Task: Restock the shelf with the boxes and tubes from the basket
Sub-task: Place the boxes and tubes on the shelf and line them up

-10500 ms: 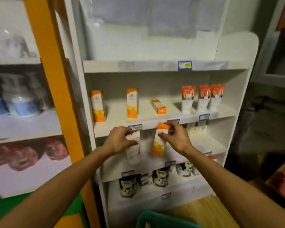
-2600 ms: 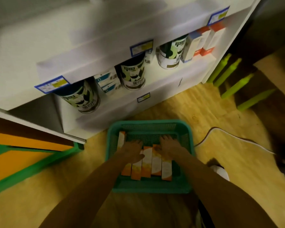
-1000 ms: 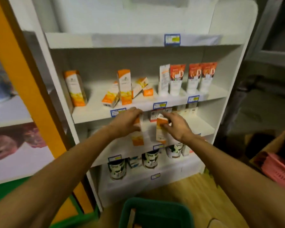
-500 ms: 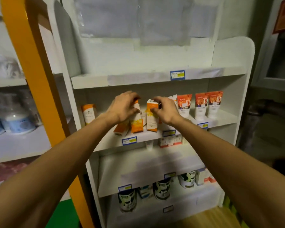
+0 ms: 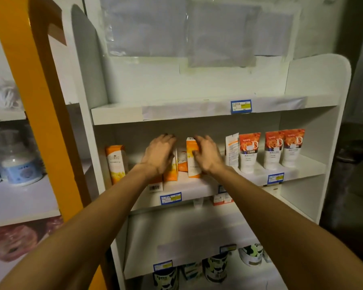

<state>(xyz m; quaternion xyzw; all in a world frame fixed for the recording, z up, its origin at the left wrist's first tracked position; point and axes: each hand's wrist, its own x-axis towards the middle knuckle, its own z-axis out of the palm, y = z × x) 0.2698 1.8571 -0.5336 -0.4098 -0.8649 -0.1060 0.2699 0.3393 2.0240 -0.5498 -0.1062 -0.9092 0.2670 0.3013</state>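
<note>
Boxes, orange and white, upright on the middle shelf [image 5: 197,186]. Right box [image 5: 192,162]: right hand [image 5: 206,154] wraps its right side, thumb across the front. Left box [image 5: 171,170]: mostly behind the left hand [image 5: 158,155], whose fingers curve down over its top; grip itself not discernible. Change from half a second ago: both boxes now stand on the board, hands pushed deeper in. Count: five orange boxes visible, one [image 5: 115,164] apart to the left; four tubes [image 5: 270,150] right of the right hand's fingers.
</note>
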